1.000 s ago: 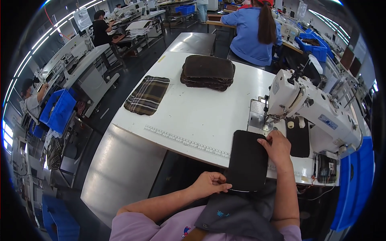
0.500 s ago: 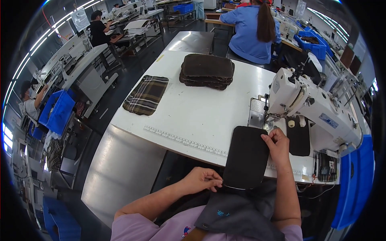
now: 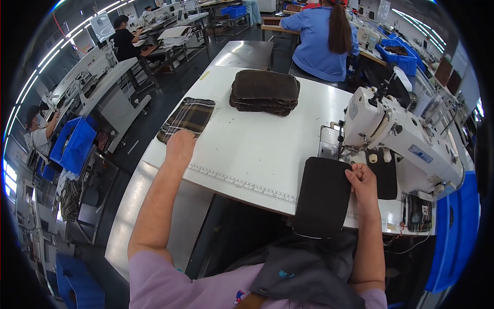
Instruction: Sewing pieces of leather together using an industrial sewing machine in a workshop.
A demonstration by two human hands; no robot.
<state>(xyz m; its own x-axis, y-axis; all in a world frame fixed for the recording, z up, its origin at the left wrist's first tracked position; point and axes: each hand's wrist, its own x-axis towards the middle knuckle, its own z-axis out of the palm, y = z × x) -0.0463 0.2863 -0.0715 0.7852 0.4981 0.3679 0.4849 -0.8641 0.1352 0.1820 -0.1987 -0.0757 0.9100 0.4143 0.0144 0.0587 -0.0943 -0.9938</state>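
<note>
A dark rectangular fabric panel [image 3: 323, 198] with rounded corners hangs over the table's front edge, in front of the sewing machine. My right hand [image 3: 364, 185] pinches its upper right edge between thumb and fingers. Over at the left, my left hand [image 3: 180, 147] lies on the near edge of a plaid fabric piece [image 3: 191, 114]; its fingers are curled down and mostly hidden by the back of the hand. The white sewing machine [image 3: 406, 139] stands on the right with its needle area just beyond the panel.
A stack of dark brown panels [image 3: 265, 92] sits at the back of the white table [image 3: 252, 149]. Along the front edge runs a printed ruler [image 3: 242, 183]. Another dark piece [image 3: 387, 180] lies by the machine. A blue bin [image 3: 453, 232] stands right; a person in blue [image 3: 321, 44] sits ahead.
My left hand has left the panel's lower corner and reached far left to the plaid piece. My right hand has kept its pinch, and the dark panel has shifted slightly right and away.
</note>
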